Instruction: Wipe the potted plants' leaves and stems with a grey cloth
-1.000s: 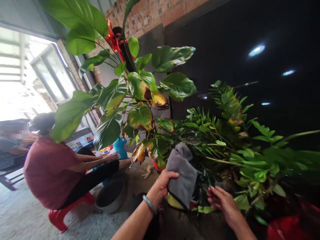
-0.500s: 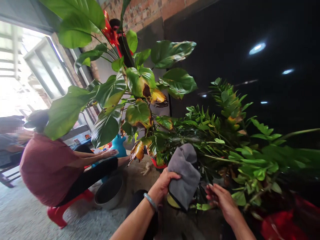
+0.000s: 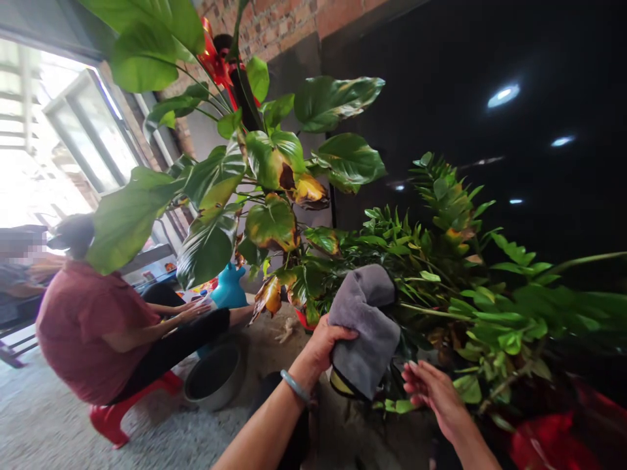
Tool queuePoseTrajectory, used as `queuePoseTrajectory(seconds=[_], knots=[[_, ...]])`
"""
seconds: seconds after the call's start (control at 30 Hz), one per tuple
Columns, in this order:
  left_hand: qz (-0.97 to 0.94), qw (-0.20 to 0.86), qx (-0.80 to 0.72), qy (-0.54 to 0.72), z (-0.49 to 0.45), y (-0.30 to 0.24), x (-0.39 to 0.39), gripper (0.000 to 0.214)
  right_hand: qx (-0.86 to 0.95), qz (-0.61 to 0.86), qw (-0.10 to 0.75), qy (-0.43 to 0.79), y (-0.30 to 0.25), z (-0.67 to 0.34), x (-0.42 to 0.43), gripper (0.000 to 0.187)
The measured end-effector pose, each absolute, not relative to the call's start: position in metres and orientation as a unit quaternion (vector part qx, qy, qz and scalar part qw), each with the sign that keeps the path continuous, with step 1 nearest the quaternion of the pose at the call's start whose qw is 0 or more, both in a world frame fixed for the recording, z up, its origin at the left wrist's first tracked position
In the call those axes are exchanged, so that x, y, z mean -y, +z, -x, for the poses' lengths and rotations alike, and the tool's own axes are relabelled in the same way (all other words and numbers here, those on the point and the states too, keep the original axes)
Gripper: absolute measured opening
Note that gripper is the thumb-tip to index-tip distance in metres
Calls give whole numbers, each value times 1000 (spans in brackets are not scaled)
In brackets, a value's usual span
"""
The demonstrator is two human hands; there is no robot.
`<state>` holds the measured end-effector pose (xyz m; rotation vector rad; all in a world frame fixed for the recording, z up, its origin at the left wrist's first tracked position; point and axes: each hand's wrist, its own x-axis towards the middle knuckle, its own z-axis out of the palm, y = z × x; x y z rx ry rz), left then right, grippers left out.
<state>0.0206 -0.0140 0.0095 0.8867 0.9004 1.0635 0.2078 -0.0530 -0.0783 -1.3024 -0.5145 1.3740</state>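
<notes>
A grey cloth (image 3: 367,326) with dark edging and a bit of yellow at its lower corner hangs folded in front of the leafy plants. My left hand (image 3: 326,346), with a pale bangle at the wrist, is closed on the cloth's left side, thumb on top. To the right of the cloth is my right hand (image 3: 435,391), its fingers loosely curled and apart from the cloth; nothing shows in it. Low green leaves (image 3: 399,406) lie close below its fingertips. Dense foliage (image 3: 431,281) spreads behind both hands.
A tall broad-leaved plant (image 3: 274,222) with browned leaves stands ahead. To the left, a person (image 3: 93,326) sits on a red stool (image 3: 110,414) beside a grey tub (image 3: 215,385) and a blue toy-like figure (image 3: 229,287). Red material (image 3: 543,444) lies at lower right.
The cloth has risen slightly and shifted a little right, with my left hand raised a little too. My right hand has barely moved. The seated person's hands have shifted.
</notes>
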Motion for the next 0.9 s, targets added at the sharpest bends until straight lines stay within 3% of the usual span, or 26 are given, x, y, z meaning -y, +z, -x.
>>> queuePoseTrajectory(seconds=[0.2, 0.4, 0.5, 0.7, 0.77, 0.9], knots=[[-429, 685, -463, 363, -19, -26, 29, 32, 221, 545, 561, 583, -84, -210, 52, 35], [-382, 703, -358, 482, -19, 15, 19, 35, 221, 552, 554, 582, -79, -208, 52, 34], [-396, 684, -368, 490, -22, 7, 14, 35, 218, 556, 552, 582, -76, -208, 53, 35], [-496, 633, -494, 330, -21, -36, 30, 35, 218, 556, 551, 583, -78, -209, 53, 32], [-482, 674, -463, 316, -20, -26, 35, 36, 217, 558, 551, 581, -80, -209, 53, 32], [-447, 703, -376, 406, -21, 13, 32, 37, 221, 563, 550, 576, -81, -208, 51, 31]])
